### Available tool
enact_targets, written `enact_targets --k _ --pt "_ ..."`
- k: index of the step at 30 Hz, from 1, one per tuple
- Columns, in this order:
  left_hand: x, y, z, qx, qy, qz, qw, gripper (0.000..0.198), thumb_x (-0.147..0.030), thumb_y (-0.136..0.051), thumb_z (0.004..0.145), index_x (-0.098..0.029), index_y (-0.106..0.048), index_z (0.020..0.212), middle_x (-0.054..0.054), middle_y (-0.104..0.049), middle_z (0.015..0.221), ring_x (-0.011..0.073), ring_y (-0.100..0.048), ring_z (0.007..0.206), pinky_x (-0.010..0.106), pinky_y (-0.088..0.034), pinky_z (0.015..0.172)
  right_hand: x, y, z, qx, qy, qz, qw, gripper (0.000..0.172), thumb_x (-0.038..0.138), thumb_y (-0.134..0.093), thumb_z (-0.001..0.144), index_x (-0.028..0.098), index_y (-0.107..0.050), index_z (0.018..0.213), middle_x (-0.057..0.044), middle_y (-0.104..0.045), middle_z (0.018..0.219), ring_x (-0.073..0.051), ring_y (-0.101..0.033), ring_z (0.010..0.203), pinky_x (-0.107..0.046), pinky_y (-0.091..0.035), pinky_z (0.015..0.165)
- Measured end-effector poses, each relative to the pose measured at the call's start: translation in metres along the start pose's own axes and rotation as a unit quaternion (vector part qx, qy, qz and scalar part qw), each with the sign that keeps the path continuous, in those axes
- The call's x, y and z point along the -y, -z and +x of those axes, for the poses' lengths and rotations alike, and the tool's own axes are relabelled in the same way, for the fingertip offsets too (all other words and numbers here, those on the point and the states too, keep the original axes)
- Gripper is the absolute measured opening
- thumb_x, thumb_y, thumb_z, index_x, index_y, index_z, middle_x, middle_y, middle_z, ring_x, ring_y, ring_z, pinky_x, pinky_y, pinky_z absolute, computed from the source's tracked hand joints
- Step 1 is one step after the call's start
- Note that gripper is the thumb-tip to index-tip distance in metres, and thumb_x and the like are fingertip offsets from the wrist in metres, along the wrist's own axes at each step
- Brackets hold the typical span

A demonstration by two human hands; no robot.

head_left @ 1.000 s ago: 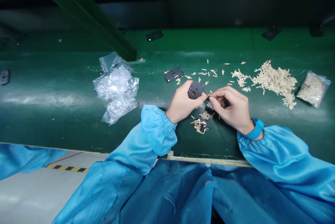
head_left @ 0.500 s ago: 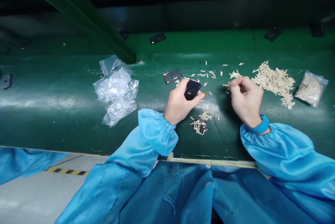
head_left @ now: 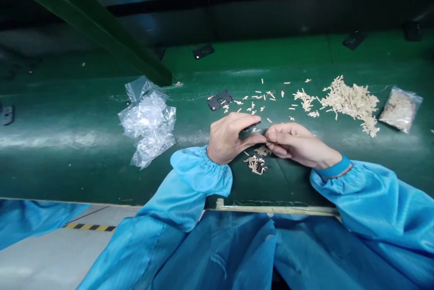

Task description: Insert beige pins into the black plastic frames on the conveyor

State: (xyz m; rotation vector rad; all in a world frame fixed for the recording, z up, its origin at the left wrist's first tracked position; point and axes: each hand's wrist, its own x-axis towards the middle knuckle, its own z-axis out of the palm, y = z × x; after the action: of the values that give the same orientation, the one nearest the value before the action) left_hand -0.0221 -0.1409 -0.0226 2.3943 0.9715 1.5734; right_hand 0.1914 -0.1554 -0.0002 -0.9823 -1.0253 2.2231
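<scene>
My left hand (head_left: 228, 138) is shut on a dark plastic frame (head_left: 251, 126), which shows almost edge-on between thumb and fingers. My right hand (head_left: 294, 144) has its fingertips closed together against my left thumb, and anything between them is hidden. Below the hands lies a small heap of cream slivers with dark bits (head_left: 256, 164). A large pile of the same slivers (head_left: 351, 102) lies to the right, and another dark frame (head_left: 219, 100) rests on the green belt (head_left: 84, 172) beyond my hands.
A clear bag of cream slivers (head_left: 400, 109) lies at the right, and crumpled clear plastic bags (head_left: 147, 125) at the left. A green steel beam (head_left: 88, 21) crosses the upper left. The belt's pale front edge (head_left: 274, 210) runs below my blue sleeves.
My right hand has come back from the slivers to meet my left hand. The dark frame has turned from face-on to nearly edge-on in my left hand.
</scene>
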Motion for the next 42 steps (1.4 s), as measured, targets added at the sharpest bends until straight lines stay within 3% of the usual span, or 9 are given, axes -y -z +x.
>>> enact_targets --k 7,10,12,14,16,18,24,29,42 --pt "0.001 0.0 -0.003 0.009 0.009 -0.049 0.999 0.049 -0.038 -0.084 0.079 -0.024 -0.062 0.12 0.002 -0.077 0.098 0.0141 -0.074 0.088 0.024 -0.058 0.079 -0.003 0.001 0.002 0.019 -0.004 0.049 0.999 0.022 0.031 -0.079 0.082 0.016 -0.063 0.078 0.007 -0.045 0.055 -0.006 -0.033 0.048 -0.023 -0.021 0.046" --pt "-0.003 -0.003 -0.004 0.033 0.123 -0.09 0.988 0.046 -0.038 -0.083 0.082 -0.024 -0.061 0.12 0.003 -0.075 0.102 0.0127 -0.072 0.081 0.025 -0.058 0.077 -0.005 0.0 0.004 -0.055 0.051 0.0 0.997 0.02 0.028 -0.079 0.08 0.017 -0.063 0.076 0.007 -0.047 0.056 -0.006 -0.036 0.048 -0.022 -0.025 0.046" --pt "-0.007 -0.008 -0.004 0.031 0.278 -0.156 0.947 0.036 -0.041 -0.073 0.09 -0.022 -0.059 0.118 0.003 -0.073 0.096 0.0108 -0.069 0.07 0.025 -0.058 0.071 -0.006 -0.002 0.005 -0.134 0.115 -0.059 0.983 0.018 0.025 -0.078 0.079 0.017 -0.063 0.074 0.005 -0.052 0.06 -0.006 -0.04 0.049 -0.022 -0.03 0.047" --pt "-0.011 -0.014 -0.004 0.019 0.423 -0.263 0.867 0.027 -0.043 -0.059 0.099 -0.021 -0.056 0.114 0.002 -0.071 0.087 0.0112 -0.068 0.065 0.027 -0.059 0.067 -0.007 -0.004 0.006 -0.201 0.166 -0.118 0.958 0.016 0.021 -0.078 0.075 0.018 -0.063 0.073 0.003 -0.059 0.066 -0.007 -0.047 0.053 -0.022 -0.035 0.049" --pt "-0.013 -0.018 -0.002 0.012 0.507 -0.357 0.784 0.024 -0.042 -0.055 0.1 -0.021 -0.055 0.111 0.003 -0.071 0.089 0.0138 -0.072 0.072 0.03 -0.062 0.069 -0.008 -0.007 0.006 -0.236 0.195 -0.16 0.938 0.014 0.017 -0.077 0.072 0.018 -0.063 0.072 0.002 -0.062 0.068 -0.008 -0.051 0.055 -0.022 -0.038 0.05" --pt "-0.013 -0.02 -0.001 0.014 0.537 -0.394 0.746 0.023 -0.038 -0.063 0.094 -0.019 -0.06 0.106 0.004 -0.072 0.097 0.0161 -0.074 0.084 0.032 -0.063 0.076 -0.01 -0.009 0.007 -0.257 0.205 -0.193 0.924 0.013 0.016 -0.075 0.071 0.019 -0.062 0.071 0.001 -0.062 0.066 -0.009 -0.052 0.054 -0.022 -0.039 0.05" --pt "-0.012 -0.015 0.005 0.005 0.521 -0.325 0.789 0.015 -0.024 -0.081 0.074 -0.015 -0.071 0.081 0.0 -0.072 0.078 0.0095 -0.066 0.068 0.022 -0.056 0.068 -0.018 -0.008 0.008 -0.282 0.188 -0.269 0.901 0.01 0.014 -0.069 0.072 0.019 -0.061 0.072 0.002 -0.063 0.064 -0.01 -0.051 0.052 -0.024 -0.038 0.049" --pt "-0.014 -0.016 0.007 -0.005 0.513 -0.302 0.804 0.015 -0.023 -0.079 0.073 -0.015 -0.068 0.079 -0.003 -0.066 0.068 0.0058 -0.055 0.055 0.019 -0.047 0.053 -0.018 -0.009 0.008 -0.288 0.187 -0.316 0.885 0.011 0.012 -0.068 0.072 0.02 -0.06 0.07 0.001 -0.063 0.064 -0.01 -0.05 0.052 -0.024 -0.038 0.048" --pt "-0.016 -0.018 0.008 -0.004 0.504 -0.295 0.812 0.013 -0.02 -0.076 0.073 -0.016 -0.065 0.078 -0.002 -0.067 0.071 0.007 -0.059 0.058 0.019 -0.05 0.056 -0.018 -0.008 0.007 -0.289 0.168 -0.346 0.877 0.014 0.015 -0.071 0.076 0.022 -0.059 0.071 0.0 -0.064 0.065 -0.012 -0.05 0.054 -0.027 -0.039 0.05"
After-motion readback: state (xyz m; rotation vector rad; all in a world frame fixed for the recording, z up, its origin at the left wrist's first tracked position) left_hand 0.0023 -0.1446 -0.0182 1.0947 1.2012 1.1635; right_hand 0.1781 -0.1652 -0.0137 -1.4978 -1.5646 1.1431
